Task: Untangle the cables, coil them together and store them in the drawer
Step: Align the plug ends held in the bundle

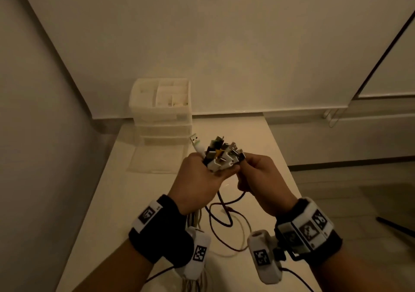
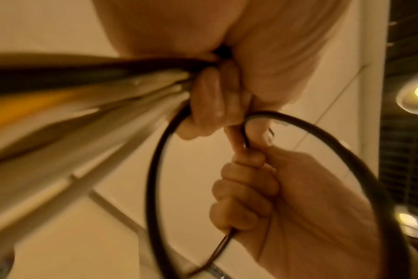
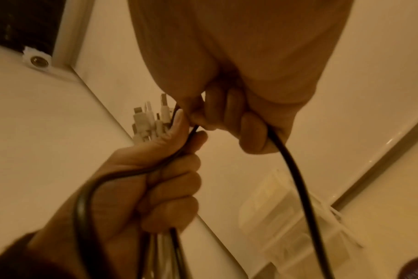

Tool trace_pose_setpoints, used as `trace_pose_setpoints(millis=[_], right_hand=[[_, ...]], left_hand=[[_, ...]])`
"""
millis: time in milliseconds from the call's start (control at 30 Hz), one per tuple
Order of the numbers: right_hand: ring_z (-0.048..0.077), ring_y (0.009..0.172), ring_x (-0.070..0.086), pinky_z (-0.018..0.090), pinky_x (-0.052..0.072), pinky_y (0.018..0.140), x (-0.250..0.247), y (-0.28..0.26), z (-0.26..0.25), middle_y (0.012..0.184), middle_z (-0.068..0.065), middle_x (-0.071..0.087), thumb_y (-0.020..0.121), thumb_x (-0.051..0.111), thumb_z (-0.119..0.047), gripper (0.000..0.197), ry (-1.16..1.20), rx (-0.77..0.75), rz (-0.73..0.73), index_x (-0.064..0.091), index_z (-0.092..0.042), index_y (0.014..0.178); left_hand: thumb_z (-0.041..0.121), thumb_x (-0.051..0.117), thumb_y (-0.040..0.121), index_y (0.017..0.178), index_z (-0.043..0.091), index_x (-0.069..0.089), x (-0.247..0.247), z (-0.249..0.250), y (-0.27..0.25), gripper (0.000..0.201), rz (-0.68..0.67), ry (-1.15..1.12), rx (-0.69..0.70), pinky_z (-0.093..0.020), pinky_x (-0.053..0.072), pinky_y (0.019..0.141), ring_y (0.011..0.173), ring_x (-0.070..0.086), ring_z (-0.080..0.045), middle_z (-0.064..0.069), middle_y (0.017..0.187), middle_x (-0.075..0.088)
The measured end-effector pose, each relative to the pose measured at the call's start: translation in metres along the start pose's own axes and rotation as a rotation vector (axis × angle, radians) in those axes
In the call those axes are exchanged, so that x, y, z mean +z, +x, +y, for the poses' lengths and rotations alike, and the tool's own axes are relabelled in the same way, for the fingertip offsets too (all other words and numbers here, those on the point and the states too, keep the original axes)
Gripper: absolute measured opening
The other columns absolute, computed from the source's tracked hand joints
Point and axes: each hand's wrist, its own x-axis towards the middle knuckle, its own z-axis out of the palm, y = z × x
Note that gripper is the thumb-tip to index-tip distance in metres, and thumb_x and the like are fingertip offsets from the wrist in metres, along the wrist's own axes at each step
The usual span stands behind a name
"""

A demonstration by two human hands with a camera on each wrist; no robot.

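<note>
Nearest: loose cable [image 1: 226, 222] lengths trailing below both fists onto table [image 1: 107, 201], not yet coiled. L hand [image 1: 197, 179] fingers curled tight round bundle, plug ends [image 1: 222, 154] fanned just above fingertips, prob. to keep ends level before coiling. R hand [image 1: 258, 181] fingers curled round one black cable [image 3: 296, 179], touching L fingertips, prob. adding it to bundle. Beyond fingers, well apart: drawer unit [image 1: 161, 112], one drawer pulled out, ready for storage.
</note>
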Motion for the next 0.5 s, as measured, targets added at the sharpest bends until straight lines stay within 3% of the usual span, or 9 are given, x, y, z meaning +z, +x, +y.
trace_pose_setpoints(millis=[67, 167, 300, 367, 433, 500], right_hand=[[0.013, 0.050, 0.027, 0.026, 0.027, 0.049, -0.004, -0.004, 0.008, 0.053, -0.001, 0.034, 0.100, 0.045, -0.024, 0.042, 0.045, 0.023, -0.030, 0.055, 0.008, 0.074], [0.013, 0.049, 0.027, 0.026, 0.028, 0.049, -0.010, -0.011, 0.027, 0.052, 0.001, 0.034, 0.095, 0.046, -0.036, 0.046, 0.099, 0.041, -0.057, 0.059, 0.004, 0.079], [0.014, 0.051, 0.033, 0.028, 0.030, 0.052, -0.017, -0.021, 0.066, 0.055, 0.001, 0.039, 0.089, 0.051, -0.040, 0.043, 0.003, 0.056, -0.055, 0.062, -0.003, 0.071], [0.014, 0.052, 0.036, 0.029, 0.032, 0.054, -0.020, -0.027, 0.082, 0.056, 0.002, 0.040, 0.087, 0.053, -0.040, 0.040, -0.040, 0.082, -0.041, 0.064, -0.006, 0.068], [0.015, 0.053, 0.035, 0.030, 0.032, 0.055, -0.022, -0.033, 0.092, 0.057, 0.004, 0.040, 0.085, 0.056, -0.042, 0.039, -0.072, 0.111, -0.018, 0.065, -0.010, 0.064], [0.016, 0.054, 0.034, 0.030, 0.033, 0.055, -0.023, -0.040, 0.097, 0.057, 0.003, 0.037, 0.084, 0.057, -0.044, 0.040, -0.110, 0.125, 0.021, 0.061, -0.013, 0.059]], left_hand=[[0.027, 0.074, 0.083, 0.084, 0.022, 0.075, -0.007, -0.002, -0.001, 0.006, 0.040, 0.089, 0.022, -0.032, 0.055, 0.072, 0.077, 0.070, -0.009, 0.003, 0.079, 0.074], [0.022, 0.074, 0.083, 0.085, 0.029, 0.073, -0.027, -0.001, 0.006, 0.007, 0.283, 0.008, 0.043, -0.017, 0.044, 0.052, 0.058, 0.061, 0.005, 0.015, 0.071, 0.071], [0.036, 0.075, 0.078, 0.079, 0.023, 0.072, -0.061, -0.001, 0.016, 0.013, 0.528, -0.135, 0.088, -0.024, 0.036, 0.051, 0.048, 0.051, 0.000, 0.008, 0.056, 0.061], [0.041, 0.073, 0.074, 0.083, 0.019, 0.072, -0.073, -0.003, 0.017, 0.024, 0.600, -0.173, 0.108, -0.024, 0.036, 0.052, 0.049, 0.051, -0.006, 0.008, 0.065, 0.065], [0.035, 0.074, 0.079, 0.088, 0.014, 0.073, -0.082, -0.004, 0.016, 0.023, 0.659, -0.191, 0.105, -0.022, 0.036, 0.049, 0.049, 0.051, -0.007, 0.002, 0.072, 0.068], [0.027, 0.074, 0.083, 0.086, 0.012, 0.071, -0.090, -0.007, 0.013, 0.015, 0.681, -0.178, 0.069, -0.019, 0.033, 0.042, 0.041, 0.045, -0.007, 0.008, 0.061, 0.065]])
